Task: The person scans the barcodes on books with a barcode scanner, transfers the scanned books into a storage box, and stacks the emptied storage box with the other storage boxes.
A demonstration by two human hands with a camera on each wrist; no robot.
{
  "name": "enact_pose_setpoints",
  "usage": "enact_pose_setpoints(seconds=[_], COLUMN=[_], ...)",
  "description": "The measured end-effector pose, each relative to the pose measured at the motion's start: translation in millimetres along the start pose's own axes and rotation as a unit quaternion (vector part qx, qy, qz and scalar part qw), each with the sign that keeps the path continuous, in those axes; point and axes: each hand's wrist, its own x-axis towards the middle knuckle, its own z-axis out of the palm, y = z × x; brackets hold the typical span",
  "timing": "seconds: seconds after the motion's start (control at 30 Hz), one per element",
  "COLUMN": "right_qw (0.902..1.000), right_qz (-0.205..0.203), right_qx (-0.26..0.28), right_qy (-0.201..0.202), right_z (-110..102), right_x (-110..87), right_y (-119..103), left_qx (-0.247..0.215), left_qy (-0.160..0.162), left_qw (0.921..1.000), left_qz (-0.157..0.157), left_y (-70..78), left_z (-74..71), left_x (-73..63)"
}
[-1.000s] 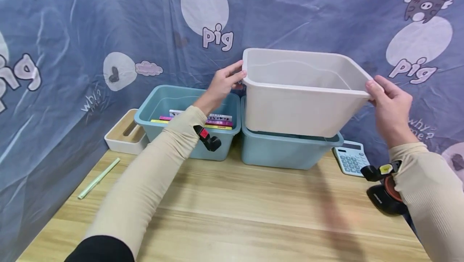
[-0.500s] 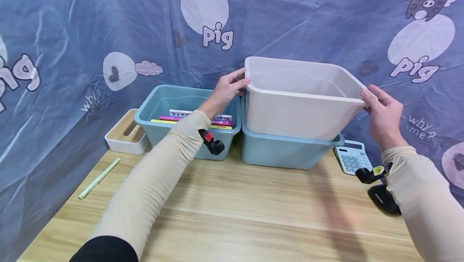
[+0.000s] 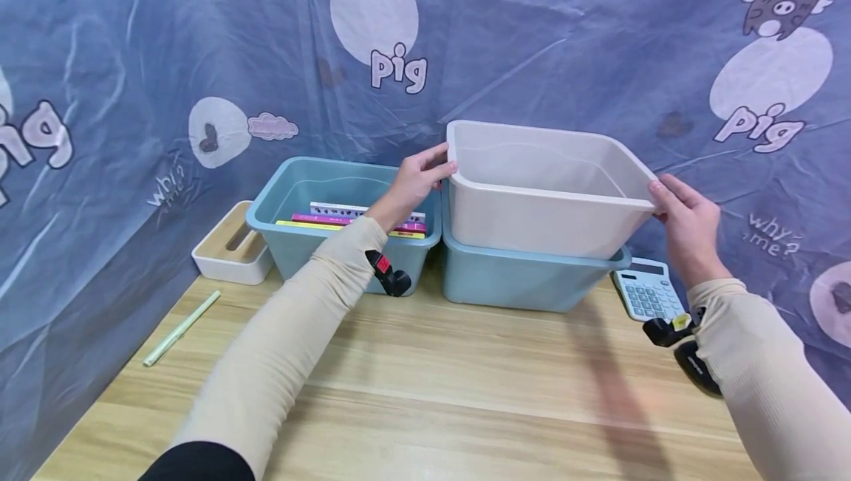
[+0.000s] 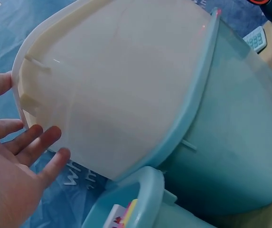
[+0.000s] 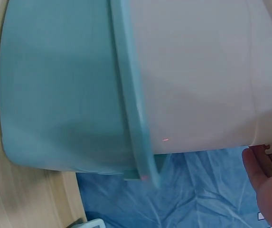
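In the head view, a white storage bin (image 3: 545,222) sits partly down inside a light blue bin (image 3: 512,281), most of its wall standing above the blue rim. My left hand (image 3: 415,182) holds its left end, thumb over the rim; the left wrist view shows the fingers spread under that rim. At the right front corner my right hand (image 3: 691,233) grips the rim, thumb on top and fingers below. The white bin's visible inside holds nothing. Alongside on the left, a second blue bin (image 3: 282,244) contains several books (image 3: 332,219), partly hidden by my left forearm.
A white tissue box (image 3: 233,267) with a wooden lid stands at the left. In front of it lies a pale green stick (image 3: 182,327). A blue calculator (image 3: 645,292) and a black object (image 3: 698,369) are at the right. A patterned curtain (image 3: 532,38) hangs behind.
The white bin has come down, sinking deeper into the right blue bin. Both hands have lowered with it, the right hand also shifting left.
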Motion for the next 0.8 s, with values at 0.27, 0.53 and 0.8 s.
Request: enact_pose_setpoints(seconds=[0.27,0.53,0.8], right_qw=[0.9934,0.9845,0.9567], right_qz=[0.044,0.058,0.063], right_qx=[-0.106,-0.164,-0.283], right_qy=[-0.003,-0.025,-0.026], right_z=[-6,-8,-8], right_x=[-2.5,-7.4,-13.8], right_y=[14,24,37], left_qx=[0.005,0.017,0.131], left_qy=[0.007,0.011,0.005], left_qw=[0.9998,0.9991,0.9892], left_qz=[-0.016,-0.038,-0.065], left_y=[-14.3,-24.8,-30.3], left_z=[2.4,3.5,7.1], left_x=[-0.3,-1.3,-3.0])
